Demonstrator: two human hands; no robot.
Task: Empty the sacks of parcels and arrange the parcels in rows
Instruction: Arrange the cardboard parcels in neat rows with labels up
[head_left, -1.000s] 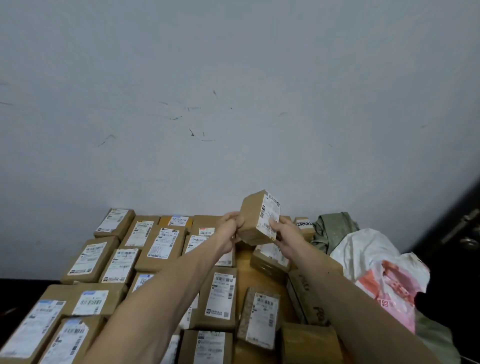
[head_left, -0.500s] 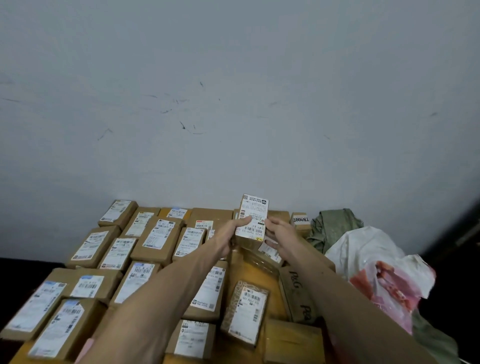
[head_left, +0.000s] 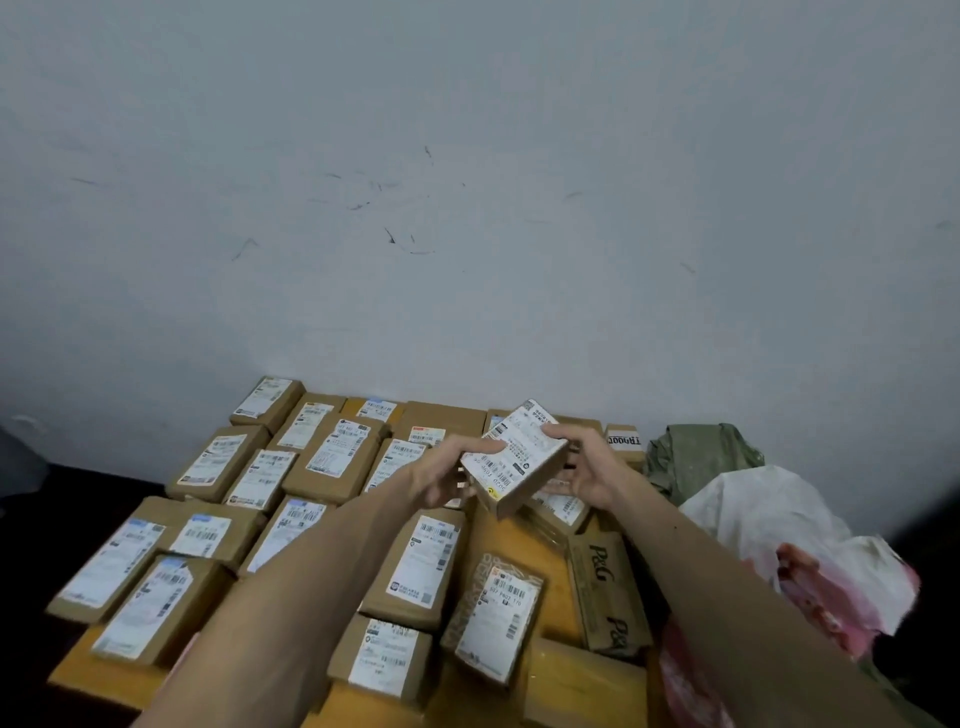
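Observation:
I hold a small brown cardboard parcel (head_left: 519, 457) with a white shipping label on top, tilted, above the far middle of the table. My left hand (head_left: 447, 475) grips its left side and my right hand (head_left: 589, 467) grips its right side. Below and to the left, several brown labelled parcels (head_left: 332, 457) lie in rows on the orange table (head_left: 104, 675). A green sack (head_left: 696, 457) lies crumpled at the back right. A white and pink sack (head_left: 810, 551) lies to the right of my right forearm.
A grey wall (head_left: 467, 208) stands right behind the table. A box printed P&G (head_left: 608, 587) lies on its side by my right forearm. More labelled parcels (head_left: 498, 618) sit near the table's front. Dark floor shows at the left.
The parcel has been turned from upright to lying tilted with its label up, and lowered slightly. Both hands stayed on it. The camera view shifted a little.

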